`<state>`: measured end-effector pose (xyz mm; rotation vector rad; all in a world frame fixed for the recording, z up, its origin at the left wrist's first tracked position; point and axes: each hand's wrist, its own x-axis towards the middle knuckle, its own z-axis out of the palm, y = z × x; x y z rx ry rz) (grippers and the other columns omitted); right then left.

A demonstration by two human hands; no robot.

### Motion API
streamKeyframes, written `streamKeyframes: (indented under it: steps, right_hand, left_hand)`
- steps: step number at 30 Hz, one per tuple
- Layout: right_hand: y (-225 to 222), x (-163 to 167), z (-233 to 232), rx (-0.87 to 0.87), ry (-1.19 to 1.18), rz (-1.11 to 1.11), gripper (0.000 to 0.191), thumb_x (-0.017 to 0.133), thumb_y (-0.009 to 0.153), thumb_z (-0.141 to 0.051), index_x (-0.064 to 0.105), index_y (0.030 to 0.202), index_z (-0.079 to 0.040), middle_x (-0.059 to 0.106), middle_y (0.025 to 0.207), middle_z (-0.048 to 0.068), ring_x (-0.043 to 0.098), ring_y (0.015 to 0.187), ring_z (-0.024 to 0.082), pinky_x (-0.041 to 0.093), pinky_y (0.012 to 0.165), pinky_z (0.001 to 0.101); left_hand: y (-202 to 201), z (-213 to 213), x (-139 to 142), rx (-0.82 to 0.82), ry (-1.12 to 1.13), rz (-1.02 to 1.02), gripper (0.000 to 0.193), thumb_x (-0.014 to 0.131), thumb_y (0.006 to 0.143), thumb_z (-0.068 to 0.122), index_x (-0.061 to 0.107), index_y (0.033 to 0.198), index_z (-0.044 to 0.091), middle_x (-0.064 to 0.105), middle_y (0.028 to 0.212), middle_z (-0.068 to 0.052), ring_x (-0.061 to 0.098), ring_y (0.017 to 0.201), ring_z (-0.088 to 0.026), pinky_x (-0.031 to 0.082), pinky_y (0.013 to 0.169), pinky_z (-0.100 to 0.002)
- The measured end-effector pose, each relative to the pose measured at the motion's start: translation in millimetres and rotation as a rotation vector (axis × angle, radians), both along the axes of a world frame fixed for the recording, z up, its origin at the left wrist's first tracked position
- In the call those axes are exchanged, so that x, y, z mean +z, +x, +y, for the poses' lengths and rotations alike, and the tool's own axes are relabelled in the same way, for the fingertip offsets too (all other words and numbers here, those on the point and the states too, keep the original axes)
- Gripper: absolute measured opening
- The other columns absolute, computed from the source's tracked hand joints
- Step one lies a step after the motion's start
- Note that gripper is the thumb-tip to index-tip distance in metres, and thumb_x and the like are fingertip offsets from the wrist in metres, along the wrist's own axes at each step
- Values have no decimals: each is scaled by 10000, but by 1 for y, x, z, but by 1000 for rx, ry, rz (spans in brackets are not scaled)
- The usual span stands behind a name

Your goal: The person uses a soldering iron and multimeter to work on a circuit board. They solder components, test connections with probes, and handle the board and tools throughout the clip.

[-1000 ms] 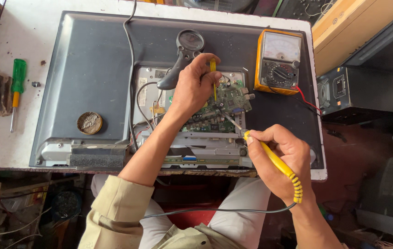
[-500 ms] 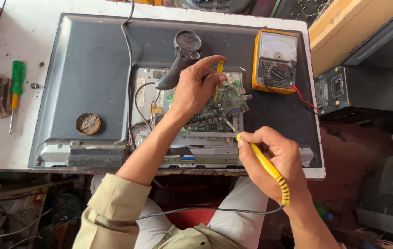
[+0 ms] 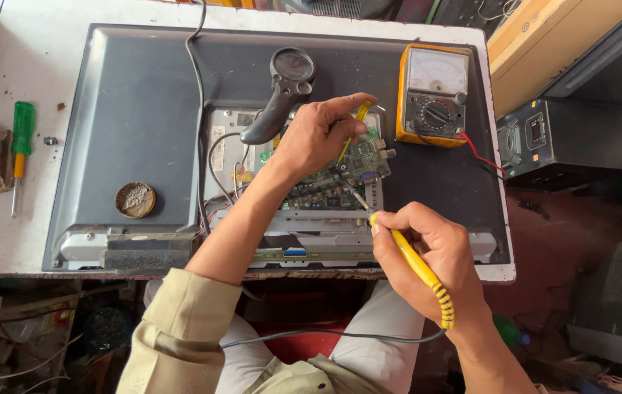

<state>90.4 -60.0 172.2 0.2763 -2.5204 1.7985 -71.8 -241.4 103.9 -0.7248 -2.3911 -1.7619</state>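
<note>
Right hand (image 3: 431, 252) fingers pinch a yellow soldering iron (image 3: 411, 259), tip on the green circuit board (image 3: 340, 179) inside the opened TV back (image 3: 143, 124) on the bench (image 3: 5, 80). Left hand (image 3: 318, 135) fingers grip a yellow tool (image 3: 358, 117) over the same board. Risk: tip slips, bridging neighbouring joints; the multimeter (image 3: 435, 95) lead could snag.
</note>
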Motion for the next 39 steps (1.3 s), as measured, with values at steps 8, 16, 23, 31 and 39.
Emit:
streamKeyframes:
  steps: [8,16,23,31,39]
  right_hand:
    - [-2,-2,0,-18,-19,-60,37,688,933,14,666,904,4,591,708,-57,467,608,-37,361,494,173]
    - [3,-5,-2,-24,-64,-77,29,689,940,11,666,923,7,616,739,-40,504,647,-29,407,527,164]
    - [6,-4,-3,-24,-54,-68,28,687,941,10,665,925,9,623,745,-39,510,653,-29,412,534,163]
    - [9,-6,-5,-33,-51,-60,30,687,941,9,663,923,8,610,736,-44,488,639,-31,388,517,167]
    - [14,-1,-10,-40,-13,-29,46,691,941,10,657,910,12,591,719,-47,477,634,-35,376,512,168]
  left_hand:
    - [-6,2,-5,12,-34,-95,434,706,932,160,661,1351,53,642,638,-33,495,570,-44,437,522,-277]
    - [-6,1,-6,51,-102,-60,408,726,906,194,699,1293,68,723,736,-113,599,596,-79,498,573,-307]
    - [-4,1,-7,50,-111,104,362,741,902,198,744,1249,92,769,926,-161,690,721,-107,545,695,-324]
    - [-4,-2,-11,-109,-5,-65,231,719,915,165,789,1114,70,764,781,-16,613,670,-32,523,630,-280]
    - [-2,-6,-6,-76,-74,-101,216,762,888,202,793,1036,49,665,649,-35,524,589,-43,441,518,-295]
